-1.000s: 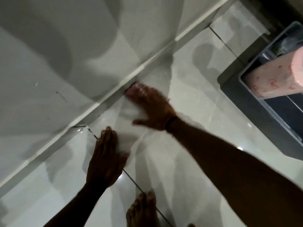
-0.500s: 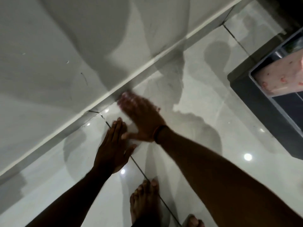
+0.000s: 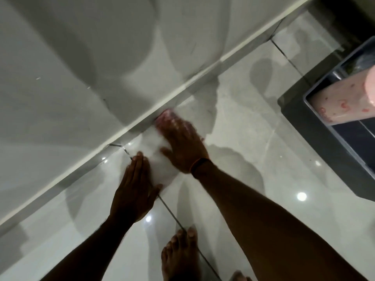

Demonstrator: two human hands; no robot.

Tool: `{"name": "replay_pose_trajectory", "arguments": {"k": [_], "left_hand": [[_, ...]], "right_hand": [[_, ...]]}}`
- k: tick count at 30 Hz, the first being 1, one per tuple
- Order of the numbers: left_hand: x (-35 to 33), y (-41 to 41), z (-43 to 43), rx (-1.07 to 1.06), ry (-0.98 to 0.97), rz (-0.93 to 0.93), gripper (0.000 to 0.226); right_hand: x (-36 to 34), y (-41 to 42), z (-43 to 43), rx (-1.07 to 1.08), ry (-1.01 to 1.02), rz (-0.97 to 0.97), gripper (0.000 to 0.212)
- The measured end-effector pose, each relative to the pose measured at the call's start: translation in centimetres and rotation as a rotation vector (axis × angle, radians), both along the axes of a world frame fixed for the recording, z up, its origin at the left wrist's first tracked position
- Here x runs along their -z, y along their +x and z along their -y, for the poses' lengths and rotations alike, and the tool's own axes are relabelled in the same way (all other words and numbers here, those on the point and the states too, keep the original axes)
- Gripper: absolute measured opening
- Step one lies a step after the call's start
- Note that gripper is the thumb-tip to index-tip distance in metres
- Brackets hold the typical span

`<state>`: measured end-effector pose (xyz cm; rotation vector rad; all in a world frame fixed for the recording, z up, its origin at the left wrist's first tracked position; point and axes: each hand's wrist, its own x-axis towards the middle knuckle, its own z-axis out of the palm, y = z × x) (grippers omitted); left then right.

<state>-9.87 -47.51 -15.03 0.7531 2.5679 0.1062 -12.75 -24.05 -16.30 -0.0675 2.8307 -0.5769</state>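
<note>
1. right hand (image 3: 182, 142): palm down and flat, fingers straight and slightly spread, thumb out to the side. the fingertips are blurred and sit right at the foot of the wall. it grips nothing and presses on the white sheet below.
2. left hand (image 3: 134, 189): palm down and flat, fingers straight and close together, thumb out. it rests on the near left edge of the same sheet.
3. pale white, soft-edged flat sheet (image 3: 162, 162): cloth or paper, cannot tell which. it lies on the floor under and between the two hands, close to the skirting. its outline is blurred.
4. glossy pale grey floor tiles (image 3: 233, 155): they reflect small spots of light. a thin dark grout line (image 3: 172, 215) runs from the skirting, passes under the left hand and goes on toward the foot.
5. narrow white skirting strip (image 3: 129, 128): runs along the base of the plain grey wall (image 3: 60, 67).
6. thin black-and-orange band (image 3: 199, 164): on the right wrist.
7. bare foot (image 3: 178, 256): low in the view, standing on the grout line.
8. dark grey plastic crate (image 3: 316, 142): at the right, well apart from the hands. a pink roll with red print (image 3: 341, 102) lies in it.
</note>
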Motion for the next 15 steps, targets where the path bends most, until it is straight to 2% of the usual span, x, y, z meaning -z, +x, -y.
{"name": "replay_pose_trajectory", "arguments": {"k": [2, 7, 8, 10, 15], "left_hand": [[0.2, 0.1, -0.2, -0.011, 0.003, -0.011, 0.099], [0.8, 0.1, -1.4, -0.086, 0.018, -0.008, 0.101], [1.0, 0.0, -1.7, -0.100, 0.028, -0.008, 0.101], [1.4, -0.3, -2.5, -0.123, 0.041, -0.010, 0.100], [2.3, -1.1, -3.9, -0.177, 0.054, -0.032, 0.100]], "right_hand": [[-0.2, -0.5, -0.9, 0.147, 0.015, 0.029, 0.077], [0.6, 0.1, -4.8, -0.164, 0.080, -0.086, 0.094], [0.7, -0.5, -6.8, -0.121, 0.075, -0.103, 0.097], [0.5, -2.3, -11.3, 0.100, 0.061, -0.097, 0.102], [0.4, -7.3, -23.0, 0.401, 0.239, 0.001, 0.114]]}}
